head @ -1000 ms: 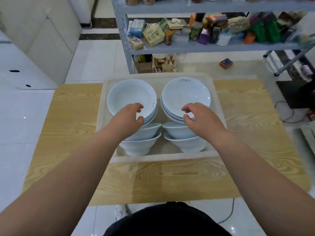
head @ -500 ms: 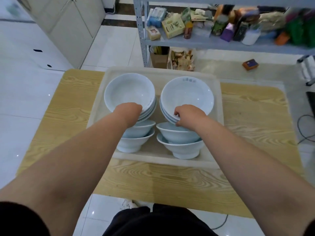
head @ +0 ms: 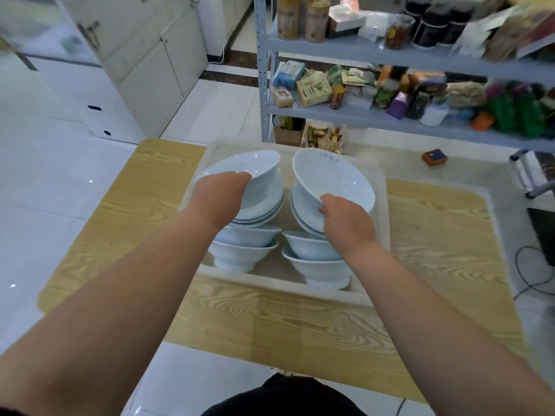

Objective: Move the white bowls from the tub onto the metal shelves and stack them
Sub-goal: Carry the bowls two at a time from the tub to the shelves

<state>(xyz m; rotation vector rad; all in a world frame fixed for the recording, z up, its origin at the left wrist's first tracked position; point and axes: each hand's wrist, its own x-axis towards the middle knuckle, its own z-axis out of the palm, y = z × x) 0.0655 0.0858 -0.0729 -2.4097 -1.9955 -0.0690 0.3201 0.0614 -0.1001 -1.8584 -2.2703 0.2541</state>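
Observation:
A translucent tub [head: 271,279] on a wooden table holds stacks of white bowls. My left hand [head: 217,195] grips the near rim of the top wide bowl [head: 255,169] of the left stack and holds it tilted up off that stack [head: 264,208]. My right hand [head: 345,217] grips the near rim of another wide bowl [head: 333,178], tilted above the right stack [head: 303,214]. Two short stacks of smaller footed bowls, one on the left [head: 240,250] and one on the right [head: 315,262], stand at the tub's near side. The grey metal shelves [head: 345,49] rise behind the table.
The shelves are crowded with jars, boxes and packets [head: 396,91]. White cabinets [head: 144,64] stand at the left. A small orange box [head: 434,157] lies on the floor, and cables [head: 528,271] trail at the right. The wooden table [head: 300,319] has bare surface around the tub.
Both hands have closed on the top wide bowls and tilted them up off their stacks. The camera has lifted, showing more of the shelves.

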